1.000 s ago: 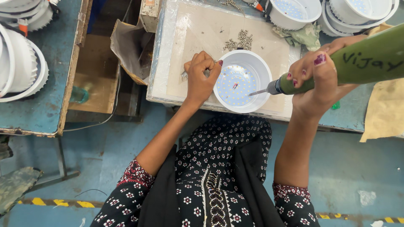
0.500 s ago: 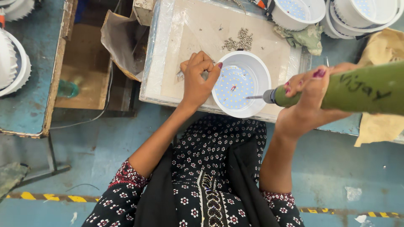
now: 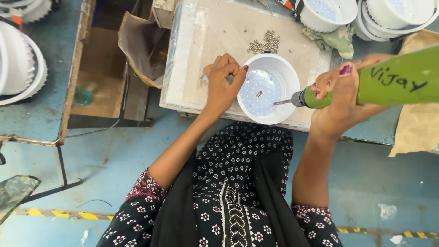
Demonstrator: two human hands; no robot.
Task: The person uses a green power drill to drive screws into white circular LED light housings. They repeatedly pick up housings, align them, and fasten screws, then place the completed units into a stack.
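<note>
White lamp housing [image 3: 269, 89] on pale board [image 3: 219, 41] above blue floor [image 3: 114, 155]

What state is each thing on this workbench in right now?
White lamp housing: open, LED board showing, steadied on the bench.
Left hand: closed, resting against the housing's rim.
Right hand: wrapped around the green driver.
Green driver: tilted, bit tip at the LED board.
Screws: loose heap on the board.
Other housings: open, set aside.

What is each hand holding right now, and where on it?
Right hand grips the green electric screwdriver around its front barrel. Left hand steadies the white lamp housing at its rim.
</note>
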